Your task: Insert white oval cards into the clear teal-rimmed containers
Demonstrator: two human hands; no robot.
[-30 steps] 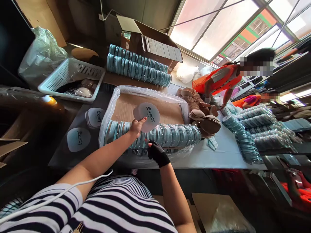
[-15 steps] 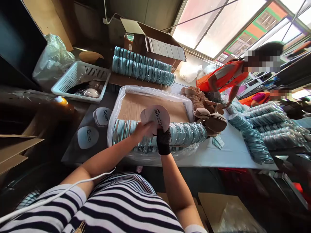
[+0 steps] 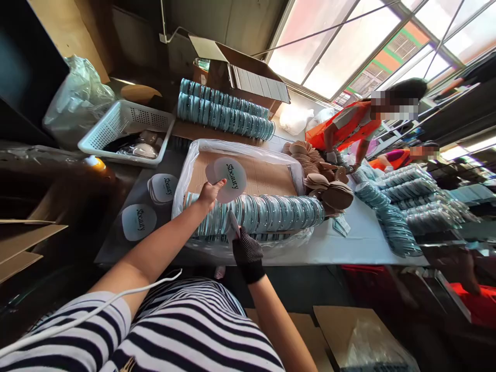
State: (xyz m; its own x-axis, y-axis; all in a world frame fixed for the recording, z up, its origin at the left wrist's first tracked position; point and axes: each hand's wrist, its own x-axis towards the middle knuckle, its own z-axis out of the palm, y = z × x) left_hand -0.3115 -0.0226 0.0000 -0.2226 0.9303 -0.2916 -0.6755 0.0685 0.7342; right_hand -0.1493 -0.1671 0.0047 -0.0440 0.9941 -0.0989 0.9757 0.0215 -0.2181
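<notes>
Left hand (image 3: pixel 209 192) pinches the round pale "Sbeauty" printed discs (image 3: pixel 228 178) above the plastic-lined cardboard box (image 3: pixel 271 178). Black-gloved right hand (image 3: pixel 246 248) pinches 1 thin white sheet (image 3: pixel 234 225) at the row of teal-rimmed round compacts (image 3: pixel 271 213). Judged progress: 1 row packed; remaining floor bare.

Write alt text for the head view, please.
The left hand holds up round "Sbeauty" cards over a plastic-lined carton, while the gloved right hand pinches one item at its row of round teal compacts. A co-worker in orange works opposite.
</notes>
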